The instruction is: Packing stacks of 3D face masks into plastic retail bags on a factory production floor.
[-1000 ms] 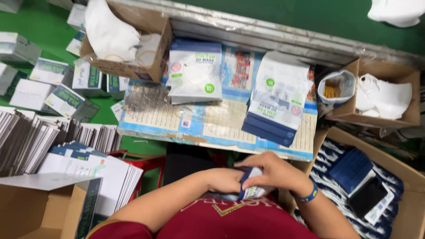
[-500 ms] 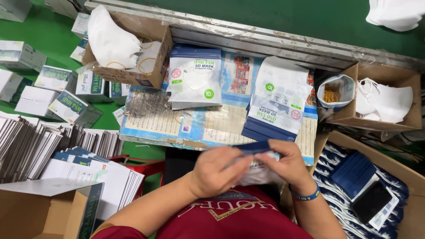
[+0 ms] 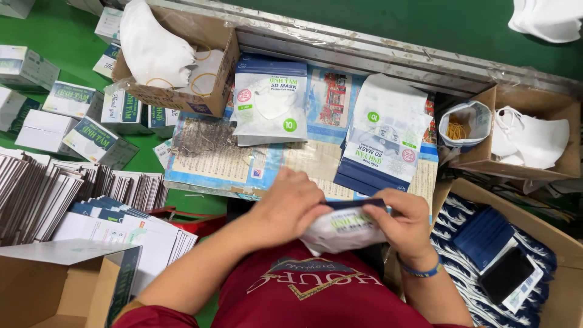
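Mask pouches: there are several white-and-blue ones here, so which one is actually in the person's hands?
The pouch low in the middle, gripped between the left hand and right hand. The other two stacks lie untouched on the table beyond.

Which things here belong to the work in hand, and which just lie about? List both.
In hand:
- left hand and right hand, both gripping the white pouch
- pile of filled pouches
- box of white masks

Lying about:
- phone
- bag of rubber bands
- flat cartons
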